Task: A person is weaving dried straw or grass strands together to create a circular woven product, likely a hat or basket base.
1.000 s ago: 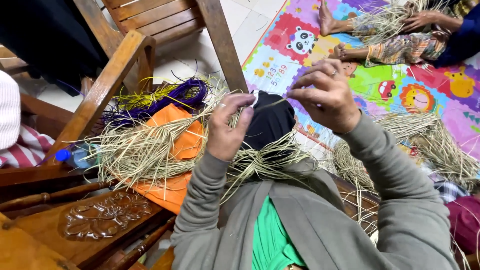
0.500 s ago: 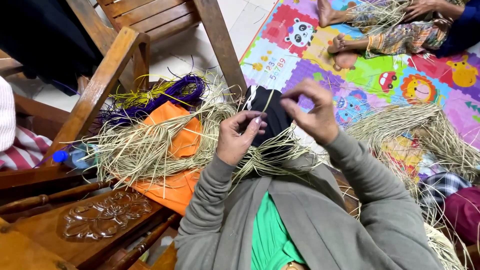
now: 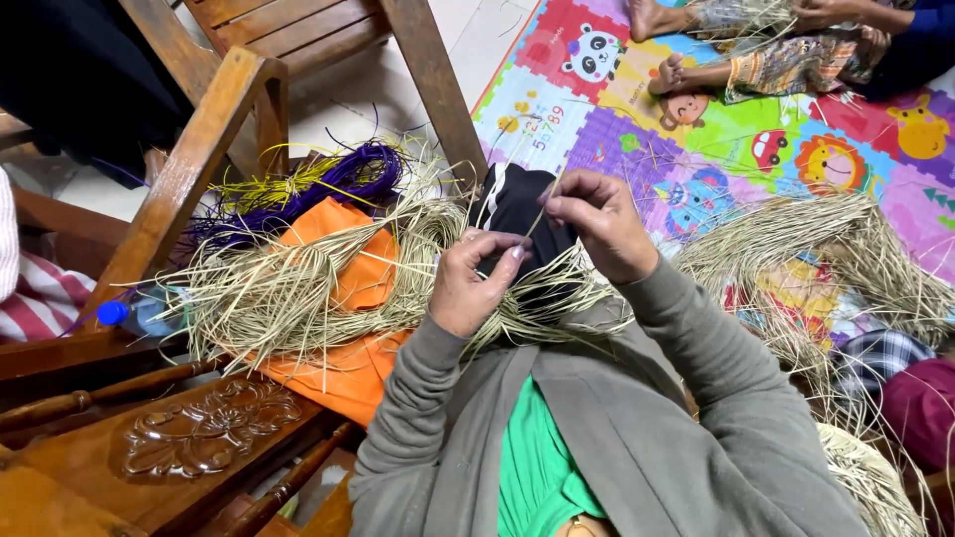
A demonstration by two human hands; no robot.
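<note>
Between both hands (image 3: 542,254), pale straw strands (image 3: 298,288).

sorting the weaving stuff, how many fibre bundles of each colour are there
Natural straw bundles: 2, one under the left hand and right hand, one on the play mat
Purple bundle: 1
Yellow bundle: 1
Total: 4

A thin pale dried straw strand (image 3: 537,221) stands nearly upright, pinched at both ends. Beneath it a loose bundle of the same straw (image 3: 298,288) sprawls over orange cloth (image 3: 343,273).
</note>
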